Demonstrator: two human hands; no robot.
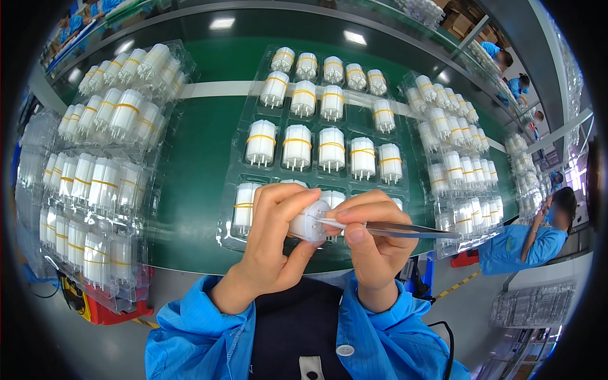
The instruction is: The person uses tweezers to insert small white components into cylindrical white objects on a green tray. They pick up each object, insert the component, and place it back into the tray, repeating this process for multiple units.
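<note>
Here's the left hand (269,237), fingers and thumb curled snugly round a white cylindrical housing (305,225), holding it tilted on its side above the near edge of the central clear plastic tray (360,118), its end face turned toward the right hand (377,237). And that right hand is pinched closed on a slim metal tool, tweezers by the look of it (405,229), its shank running out past the fingers to the right. A thin white tip (330,223) reaches from the right fingers up to the housing's end face; whether it belongs to the tool or is a separate piece, I can't tell. Beyond the hands, white pronged housings (331,137) stand in rows in the tray, yellow bands (128,106) around them, and the nearest row is partly hidden by the hands. Over on the left, a stack of filled trays (120,292); across on the right, another loaded stack (465,244), all on the green work surface (196,158), with a pale strip (228,90) crossing its far part. Blue sleeves (196,323) frame both wrists, and off to the right a co-worker in blue (522,244) sits well apart from the action.
</note>
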